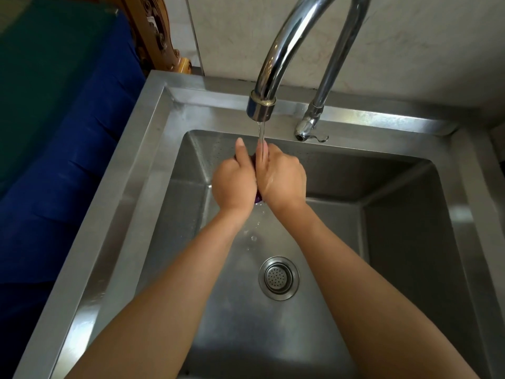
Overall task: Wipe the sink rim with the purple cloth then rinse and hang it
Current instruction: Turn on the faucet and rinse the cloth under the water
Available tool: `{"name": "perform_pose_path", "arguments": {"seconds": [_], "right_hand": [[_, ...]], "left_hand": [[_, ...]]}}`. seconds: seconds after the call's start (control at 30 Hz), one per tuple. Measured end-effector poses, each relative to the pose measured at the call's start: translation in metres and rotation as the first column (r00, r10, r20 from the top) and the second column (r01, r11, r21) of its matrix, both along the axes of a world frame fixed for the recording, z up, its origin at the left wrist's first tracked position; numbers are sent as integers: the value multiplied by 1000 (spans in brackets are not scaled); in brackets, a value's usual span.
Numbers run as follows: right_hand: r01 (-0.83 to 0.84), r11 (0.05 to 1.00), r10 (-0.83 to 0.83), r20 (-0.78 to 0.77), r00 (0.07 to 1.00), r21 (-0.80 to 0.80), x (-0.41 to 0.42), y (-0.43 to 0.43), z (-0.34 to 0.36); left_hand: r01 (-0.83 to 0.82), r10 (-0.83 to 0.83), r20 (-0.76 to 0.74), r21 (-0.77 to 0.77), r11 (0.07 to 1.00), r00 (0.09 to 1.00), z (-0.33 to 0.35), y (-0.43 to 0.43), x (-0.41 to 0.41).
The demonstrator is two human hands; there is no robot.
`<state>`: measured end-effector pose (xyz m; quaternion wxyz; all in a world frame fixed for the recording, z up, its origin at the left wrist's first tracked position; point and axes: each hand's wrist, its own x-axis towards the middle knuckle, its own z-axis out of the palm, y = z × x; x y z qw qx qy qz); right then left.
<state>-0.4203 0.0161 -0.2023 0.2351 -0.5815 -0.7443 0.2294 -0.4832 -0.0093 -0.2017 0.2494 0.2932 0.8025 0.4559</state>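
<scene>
Both my hands are pressed together over the steel sink basin, under the chrome tap spout (261, 108). My left hand (235, 184) and my right hand (281, 179) squeeze the purple cloth (258, 198) between them. Only a small purple bit shows at the heels of my palms and a sliver between the thumbs; the rest is hidden. A thin stream of water (261, 140) runs from the spout onto my hands, and drops fall below them. The sink rim (153, 124) frames the basin on the left and at the back.
A round strainer drain (278, 278) sits in the basin floor. The tap's base and lever (308, 129) stand on the back rim, against a pale tiled wall. A blue and green covering (62, 132) lies left of the sink, with carved wood (158, 36) behind.
</scene>
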Motion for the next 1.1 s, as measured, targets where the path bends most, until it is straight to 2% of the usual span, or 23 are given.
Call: {"name": "perform_pose_path", "arguments": {"seconds": [0.13,0.23,0.33,0.4,0.47,0.5,0.57,0.63,0.77,0.9,1.0,1.1], "right_hand": [[18,978,-43,-113,993,-209,-3,9,-2],[9,935,-96,-227,969,-356,-1,13,-3],[-6,896,-157,-330,931,-443,1,12,-2],[-42,815,-229,-387,893,-579,6,12,-4],[-91,660,-350,-413,841,-746,14,15,-5],[-119,613,-396,-434,809,-781,18,15,-7],[-159,632,-396,-493,775,-759,25,17,-12],[-213,672,-340,-551,762,-709,33,17,-14],[-371,651,-207,-625,753,-663,50,13,-11],[-520,624,21,-653,757,-583,63,7,-11],[-487,695,141,-565,813,-529,66,7,-7],[-344,802,107,-449,887,-488,64,10,-11]], "left_hand": [[49,-47,-198,5,999,979,1,1,-1],[102,-85,-264,49,994,961,-2,-1,-5],[220,-192,-305,59,974,933,-4,-3,-13],[287,-272,-207,46,957,940,-7,-7,-18],[270,-272,43,51,961,961,-12,-12,-23],[238,-245,187,59,969,951,-14,-15,-25],[199,-214,386,78,977,897,-16,-20,-28],[198,-210,424,73,977,881,-18,-23,-29],[207,-212,264,46,977,941,-24,-23,-30],[160,-182,196,122,980,964,-22,-22,-37],[180,-212,178,183,967,961,-12,-22,-41],[260,-286,149,176,950,947,-5,-24,-40]]}}
